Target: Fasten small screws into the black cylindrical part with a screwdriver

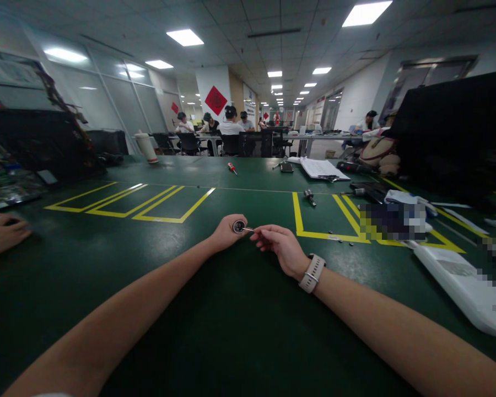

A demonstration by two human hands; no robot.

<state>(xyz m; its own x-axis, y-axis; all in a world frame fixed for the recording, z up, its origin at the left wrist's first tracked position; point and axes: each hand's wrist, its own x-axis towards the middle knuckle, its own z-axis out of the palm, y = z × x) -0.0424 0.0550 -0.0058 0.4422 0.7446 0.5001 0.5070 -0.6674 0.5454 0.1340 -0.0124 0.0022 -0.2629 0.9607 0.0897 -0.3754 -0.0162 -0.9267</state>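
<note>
My left hand [225, 234] is closed around a round metal part [238, 226], whose dark, ringed end faces me. From the right, my right hand [281, 247] pinches a slim metal tool [248, 229] between thumb and fingers. The tool's far end meets the face of the round part; whether it goes inside is too small to tell. Its exact kind does not show. Both hands are just above the green table [215, 309]. A knobbed metal piece [310, 198] lies inside a yellow-taped box to the right, with several tiny dark pieces [340, 240] near the tape.
Another person's hand [4, 234] rests on the table at far left. Toward the back are a white cup [147, 148], a red-handled screwdriver [231, 167] and papers [323, 167]. A long white device [458, 281] and a cloth [409, 199] lie at right.
</note>
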